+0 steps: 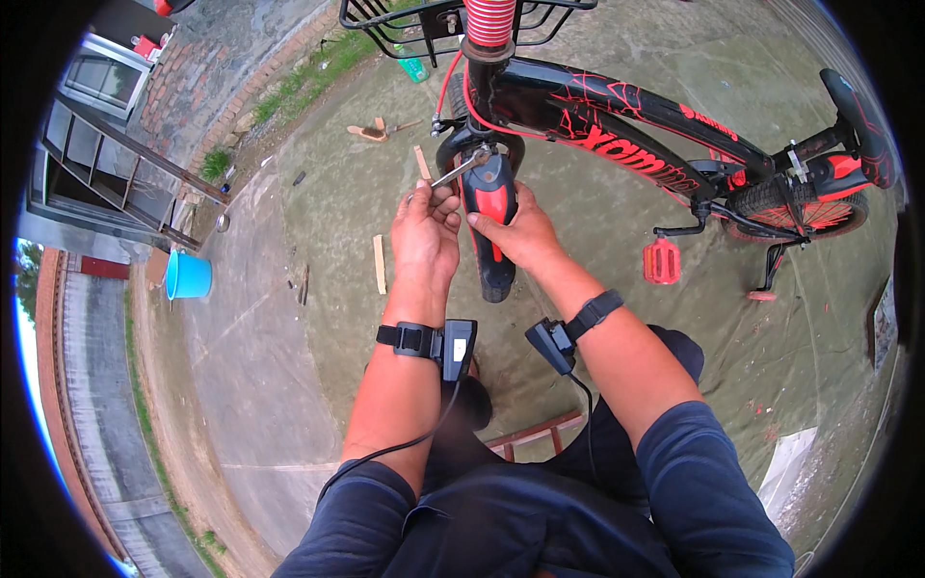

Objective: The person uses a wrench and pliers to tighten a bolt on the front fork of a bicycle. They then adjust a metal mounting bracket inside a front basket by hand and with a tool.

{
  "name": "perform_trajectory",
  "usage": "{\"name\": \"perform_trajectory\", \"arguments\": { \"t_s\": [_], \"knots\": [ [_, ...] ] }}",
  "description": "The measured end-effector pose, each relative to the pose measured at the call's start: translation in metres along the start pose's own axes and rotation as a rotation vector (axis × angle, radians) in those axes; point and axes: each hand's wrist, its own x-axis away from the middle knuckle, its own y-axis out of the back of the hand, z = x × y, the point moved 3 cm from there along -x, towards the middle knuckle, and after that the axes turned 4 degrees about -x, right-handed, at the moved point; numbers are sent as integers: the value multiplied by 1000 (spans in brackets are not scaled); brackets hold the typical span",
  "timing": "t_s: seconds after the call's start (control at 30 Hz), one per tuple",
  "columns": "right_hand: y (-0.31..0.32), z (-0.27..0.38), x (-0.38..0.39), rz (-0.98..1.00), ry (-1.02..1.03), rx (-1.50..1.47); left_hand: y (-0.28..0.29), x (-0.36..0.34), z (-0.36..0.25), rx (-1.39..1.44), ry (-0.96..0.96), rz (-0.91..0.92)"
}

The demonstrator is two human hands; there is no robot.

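My left hand (428, 231) is closed on a slim metal wrench (457, 173). The far end of that tool reaches the bolt area at the top of the front mudguard. This black and red mudguard (491, 204) sits over the front wheel of a black bicycle (617, 116) with red markings. From the right side, my right hand (523, 229) grips the mudguard, thumb lying across its top; the other fingers are mostly hidden. Red cables (469, 96) curve down beside the fork just beyond my hands.
A wire basket (424, 24) overhangs the front wheel. A red pedal (661, 261) sticks out at right. Wood strips (380, 264), a brush (367, 132) and a green bottle (412, 67) lie on the ground. Left stand a blue bucket (189, 275) and a metal frame (125, 173).
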Motion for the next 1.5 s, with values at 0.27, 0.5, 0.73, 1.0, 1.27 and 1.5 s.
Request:
{"name": "perform_trajectory", "arguments": {
  "t_s": [0.27,0.5,0.73,1.0,1.27,1.5],
  "knots": [
    [0,1,-1,20,43,-14,2,-13,3,23,17,26],
    [7,11,3,30,-3,101,2,-23,3,-19,-6,42],
    [6,7,0,30,30,103,4,-29,13,117,106,55],
    [6,8,-1,38,7,117,-3,-29,4,61,11,53],
    [5,8,0,53,-9,126,-6,-32,1,0,-32,5],
    [5,4,-3,47,22,115,-7,-37,5,77,58,37]
  ]
}}
